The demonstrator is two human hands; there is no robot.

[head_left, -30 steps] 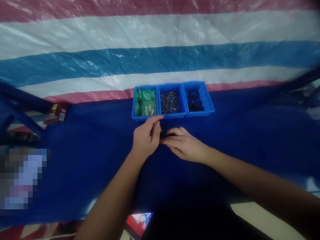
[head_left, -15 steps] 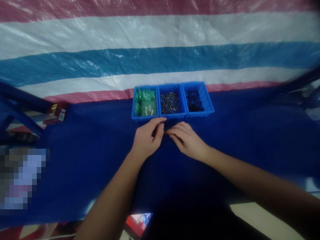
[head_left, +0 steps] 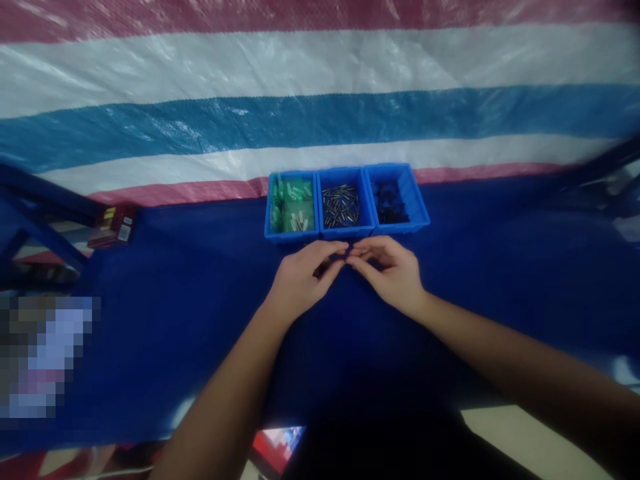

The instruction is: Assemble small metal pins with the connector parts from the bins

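My left hand (head_left: 311, 272) and my right hand (head_left: 391, 270) meet fingertip to fingertip just in front of the blue bins. Both are closed in a pinch, thumb against fingers. Whatever lies between the fingertips is too small and dark to make out. Right behind them stands the middle bin (head_left: 347, 233), with several thin brass-and-dark metal pins (head_left: 341, 205) inside. The left bin (head_left: 291, 237) holds green bags (head_left: 295, 190) and some small silvery pieces (head_left: 299, 221). Dark parts (head_left: 390, 203) lie in the right bin (head_left: 417, 200).
The bins stand on a blue-covered table (head_left: 200, 300). Behind it hangs a striped plastic sheet (head_left: 320, 67). A dark red box (head_left: 114, 225) sits at the far left by a blue frame (head_left: 45, 193). Below the front edge is a red item with a bright picture (head_left: 280, 447).
Both hands have shifted right, and their fingertips have come together from slightly apart. My right hand has turned a little, its fingers now more arched. The bins have stayed put.
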